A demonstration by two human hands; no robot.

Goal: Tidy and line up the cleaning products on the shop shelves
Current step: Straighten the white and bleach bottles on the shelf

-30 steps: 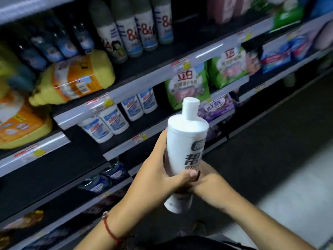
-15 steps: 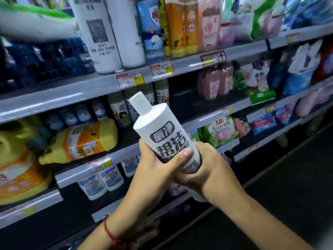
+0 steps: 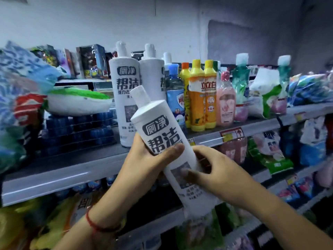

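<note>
I grip a tilted white bottle (image 3: 169, 141) with my left hand (image 3: 144, 165) and right hand (image 3: 214, 170) before the top shelf (image 3: 59, 175).

Dim, cool indoor lighting falling from above and in front, leaving the wall (image 3: 90, 20) an uneven grey-blue. Soft glare showing along the top shelf edge (image 3: 59, 175); deep shadow filling the lower shelves (image 3: 281, 179). Held white bottle (image 3: 167, 141) reading sharp at its printed label, with both hands evenly lit. Heavy motion blur smearing the packets at far left (image 3: 19, 98) and the bags at far right (image 3: 311, 87). Wide-angle distortion bending the shelf lines toward the frame edges. Fine compression noise softening background detail.
</note>
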